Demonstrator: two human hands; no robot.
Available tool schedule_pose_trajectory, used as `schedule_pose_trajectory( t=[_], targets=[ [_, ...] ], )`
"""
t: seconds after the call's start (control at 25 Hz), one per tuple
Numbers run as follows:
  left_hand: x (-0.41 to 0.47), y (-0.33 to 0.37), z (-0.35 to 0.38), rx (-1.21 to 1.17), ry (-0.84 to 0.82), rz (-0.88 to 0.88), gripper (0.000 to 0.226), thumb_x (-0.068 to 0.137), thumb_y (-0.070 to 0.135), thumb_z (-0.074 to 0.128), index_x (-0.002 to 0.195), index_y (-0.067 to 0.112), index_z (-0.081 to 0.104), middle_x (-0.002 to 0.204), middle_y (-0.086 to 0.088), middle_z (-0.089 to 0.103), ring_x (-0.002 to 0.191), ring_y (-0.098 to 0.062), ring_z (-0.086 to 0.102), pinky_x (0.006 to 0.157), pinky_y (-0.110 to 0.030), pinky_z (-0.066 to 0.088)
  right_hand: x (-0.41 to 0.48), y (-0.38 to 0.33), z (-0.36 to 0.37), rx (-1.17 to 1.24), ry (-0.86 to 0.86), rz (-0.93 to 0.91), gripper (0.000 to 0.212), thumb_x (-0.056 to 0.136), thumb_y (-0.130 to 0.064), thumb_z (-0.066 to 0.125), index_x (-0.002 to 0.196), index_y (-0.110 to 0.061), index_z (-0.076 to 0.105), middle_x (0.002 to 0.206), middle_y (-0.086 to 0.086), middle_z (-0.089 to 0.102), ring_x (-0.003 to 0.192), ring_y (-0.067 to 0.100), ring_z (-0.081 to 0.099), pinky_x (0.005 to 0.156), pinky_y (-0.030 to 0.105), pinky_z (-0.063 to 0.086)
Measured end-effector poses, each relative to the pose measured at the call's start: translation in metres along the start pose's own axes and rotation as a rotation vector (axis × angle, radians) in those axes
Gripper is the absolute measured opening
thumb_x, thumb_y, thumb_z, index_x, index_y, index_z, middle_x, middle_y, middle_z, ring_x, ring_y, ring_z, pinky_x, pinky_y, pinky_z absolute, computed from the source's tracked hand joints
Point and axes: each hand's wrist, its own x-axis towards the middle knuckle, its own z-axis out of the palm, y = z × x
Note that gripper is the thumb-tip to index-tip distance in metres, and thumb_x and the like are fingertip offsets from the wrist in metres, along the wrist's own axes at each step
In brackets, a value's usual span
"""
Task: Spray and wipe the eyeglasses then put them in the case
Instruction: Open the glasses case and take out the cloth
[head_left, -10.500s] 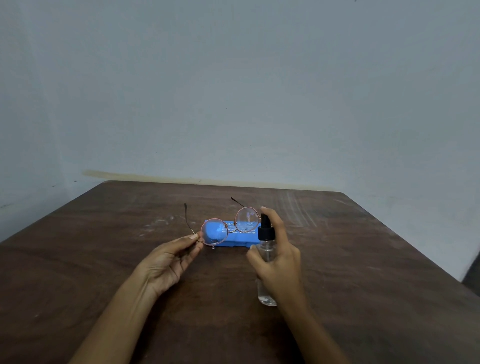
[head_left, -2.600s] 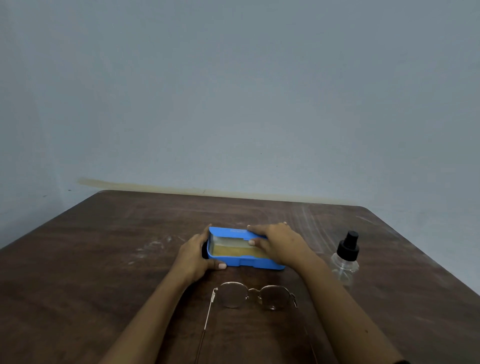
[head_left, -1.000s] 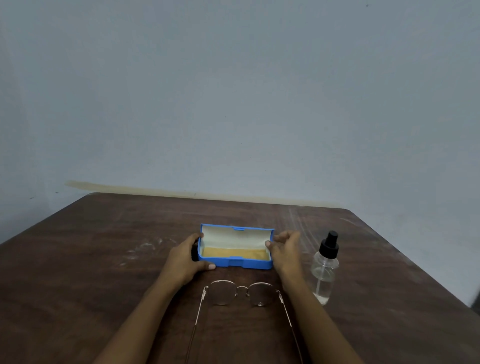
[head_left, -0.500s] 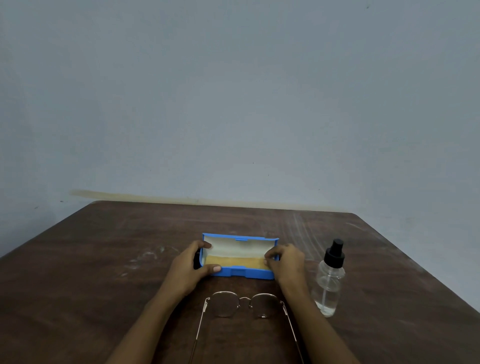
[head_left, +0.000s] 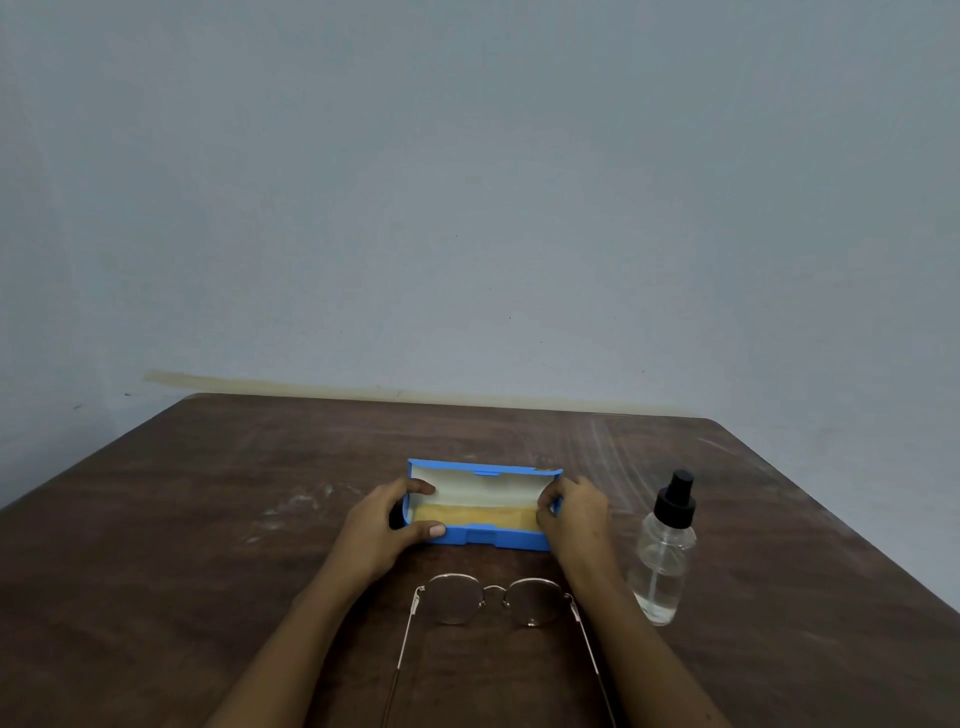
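A blue eyeglass case (head_left: 485, 538) lies open in the middle of the brown table, its pale lid tilted back and a yellow cloth showing inside. My left hand (head_left: 382, 525) grips the case's left end, thumb on the front wall and a finger over the rim. My right hand (head_left: 574, 512) holds the case's right end with curled fingers. Round thin-rimmed eyeglasses (head_left: 493, 600) lie on the table nearer me, between my forearms, temples unfolded and pointing toward me. A clear spray bottle (head_left: 662, 556) with a black nozzle stands upright to the right.
The wooden table (head_left: 208, 519) runs to a bare grey wall at the back. Its right edge slants past the spray bottle. Pale scuff marks show on the left and far right of the tabletop.
The case lid was opened between 2.6 s ago and 1 s ago. Since then both hands stay on the ends of the case; my left finger has come over the rim.
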Motion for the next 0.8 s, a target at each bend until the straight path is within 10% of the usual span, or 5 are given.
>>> schedule_pose_trajectory(
  t=[0.24, 0.6, 0.8],
  targets=[
    [0.0, 0.001, -0.002, 0.012, -0.028, 0.013, 0.035, 0.071, 0.024, 0.074, 0.086, 0.044, 0.05, 0.108, 0.005, 0.05, 0.099, -0.009, 0.045, 0.073, -0.004, 0.033, 0.004, 0.0, 0.001, -0.081, -0.017, 0.0, 0.016, 0.087, -0.009, 0.054, 0.091, -0.008, 0.069, 0.109, 0.009, 0.06, 0.096, 0.022, 0.058, 0.075, 0.025, 0.046],
    [0.002, 0.001, -0.003, -0.006, -0.031, -0.008, 0.036, 0.071, 0.023, 0.074, 0.094, 0.039, 0.052, 0.11, 0.004, 0.049, 0.103, -0.011, 0.045, 0.08, -0.022, 0.034, -0.01, -0.01, -0.012, 0.027, 0.055, -0.055, 0.011, 0.084, -0.01, 0.057, 0.082, -0.008, 0.068, 0.101, 0.003, 0.04, 0.107, 0.021, 0.042, 0.075, 0.019, 0.028],
    [0.0, 0.001, -0.001, 0.007, -0.023, -0.03, 0.04, 0.071, 0.024, 0.074, 0.108, 0.028, 0.059, 0.11, 0.005, 0.049, 0.101, -0.01, 0.044, 0.083, -0.022, 0.034, -0.019, -0.02, -0.029, 0.201, -0.105, -0.077, 0.028, 0.079, -0.009, 0.057, 0.059, -0.026, 0.049, 0.077, -0.003, 0.053, 0.077, 0.014, 0.054, 0.064, 0.019, 0.043]
  ],
)
